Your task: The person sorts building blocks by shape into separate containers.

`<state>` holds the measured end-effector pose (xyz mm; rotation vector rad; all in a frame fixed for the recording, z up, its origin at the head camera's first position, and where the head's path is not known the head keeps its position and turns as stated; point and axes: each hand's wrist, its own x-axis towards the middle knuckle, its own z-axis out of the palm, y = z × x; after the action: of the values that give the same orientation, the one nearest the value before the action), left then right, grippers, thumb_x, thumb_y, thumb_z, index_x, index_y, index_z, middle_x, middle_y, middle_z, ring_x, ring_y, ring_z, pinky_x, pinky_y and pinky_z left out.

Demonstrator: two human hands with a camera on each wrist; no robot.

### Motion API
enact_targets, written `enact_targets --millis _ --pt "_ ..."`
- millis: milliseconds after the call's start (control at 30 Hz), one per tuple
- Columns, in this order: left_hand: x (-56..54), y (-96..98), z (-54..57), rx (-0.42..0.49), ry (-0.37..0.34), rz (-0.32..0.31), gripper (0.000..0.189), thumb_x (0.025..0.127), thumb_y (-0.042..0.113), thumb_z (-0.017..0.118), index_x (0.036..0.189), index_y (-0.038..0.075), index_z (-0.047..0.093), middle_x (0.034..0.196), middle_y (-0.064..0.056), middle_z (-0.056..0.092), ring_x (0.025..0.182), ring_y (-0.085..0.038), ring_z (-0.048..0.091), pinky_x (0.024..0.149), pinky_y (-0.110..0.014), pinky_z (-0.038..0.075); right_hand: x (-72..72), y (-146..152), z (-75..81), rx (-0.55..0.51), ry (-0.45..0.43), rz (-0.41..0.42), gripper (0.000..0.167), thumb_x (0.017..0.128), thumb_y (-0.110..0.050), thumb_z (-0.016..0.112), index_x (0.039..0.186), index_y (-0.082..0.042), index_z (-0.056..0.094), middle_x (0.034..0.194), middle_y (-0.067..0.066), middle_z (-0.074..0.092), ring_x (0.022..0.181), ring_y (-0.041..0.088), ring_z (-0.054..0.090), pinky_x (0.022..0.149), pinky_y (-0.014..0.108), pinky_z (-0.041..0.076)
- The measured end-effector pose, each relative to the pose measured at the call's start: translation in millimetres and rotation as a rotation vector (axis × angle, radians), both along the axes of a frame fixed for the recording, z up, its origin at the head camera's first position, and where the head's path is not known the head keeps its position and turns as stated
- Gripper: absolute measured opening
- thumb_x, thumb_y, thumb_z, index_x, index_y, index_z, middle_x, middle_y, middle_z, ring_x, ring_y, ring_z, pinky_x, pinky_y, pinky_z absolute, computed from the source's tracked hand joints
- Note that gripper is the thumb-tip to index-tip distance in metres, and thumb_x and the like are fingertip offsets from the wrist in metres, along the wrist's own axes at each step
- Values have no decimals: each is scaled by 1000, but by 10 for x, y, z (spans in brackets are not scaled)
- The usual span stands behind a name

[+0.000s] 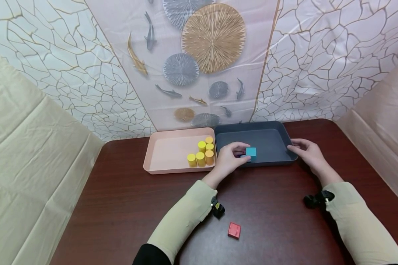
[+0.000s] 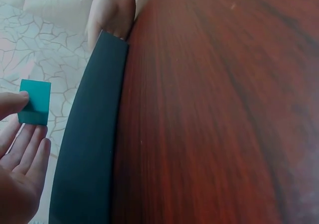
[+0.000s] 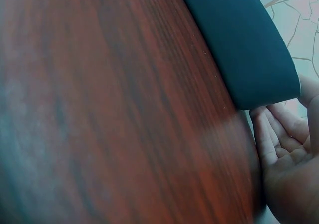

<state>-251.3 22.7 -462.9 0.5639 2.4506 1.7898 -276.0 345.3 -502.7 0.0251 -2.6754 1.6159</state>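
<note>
My left hand point(image 1: 231, 156) pinches a teal cube point(image 1: 251, 153) between thumb and fingers over the left part of the dark blue tray point(image 1: 268, 138). In the left wrist view the teal cube point(image 2: 35, 103) is held above the tray's side wall point(image 2: 89, 134). A small bluish patch shows beside the cube under the fingers; what it is I cannot tell. At the tray's front right corner my right hand point(image 1: 307, 154) grips the edge, thumb at the rim. The right wrist view has its fingers point(image 3: 271, 134) against the tray's end, partly hidden by the tray wall.
Left of the dark tray, touching it, stands a pink tray point(image 1: 169, 147) with several yellow cylinders point(image 1: 200, 158) and orange-yellow ones point(image 1: 209, 157) along its right side. A red block point(image 1: 234, 230) lies on the brown table point(image 1: 119, 206) near the front. A patterned cloth hangs behind.
</note>
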Motion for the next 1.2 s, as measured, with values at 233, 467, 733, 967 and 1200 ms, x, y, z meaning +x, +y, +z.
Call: enact_targets --millis 233,467,733,967,1200 --pt "-67 82 -57 -11 -11 18 36 91 5 84 126 4 76 121 -15 79 109 -23 78 92 -23 62 5 -12 1 4 5 -1 58 106 -25 65 148 13 52 94 -37 55 85 -16 56 72 7 50" --pt "-99 130 -84 -48 -15 30 35 91 6 84 125 6 77 119 -14 80 107 -22 78 89 -20 62 9 -11 -7 5 4 -3 59 107 -28 65 148 12 52 95 -34 55 85 -16 56 72 7 50" --pt "-141 182 -113 -107 6 28 33 93 10 84 125 9 78 117 -11 81 106 -20 77 88 -17 60 12 -15 6 7 -2 -3 59 107 -27 65 149 12 51 96 -34 55 86 -17 55 73 7 49" --pt "-148 213 -123 -164 20 25 32 93 12 84 124 11 79 119 -8 80 109 -19 76 93 -22 60 15 -16 13 4 -3 -1 60 106 -26 66 149 13 51 94 -36 55 86 -17 55 73 7 49" --pt "-157 224 -117 -213 40 15 32 93 13 84 125 11 79 121 -7 79 112 -18 75 94 -21 59 6 -7 15 2 -3 0 60 107 -25 65 150 13 49 93 -37 55 86 -17 55 73 6 49"
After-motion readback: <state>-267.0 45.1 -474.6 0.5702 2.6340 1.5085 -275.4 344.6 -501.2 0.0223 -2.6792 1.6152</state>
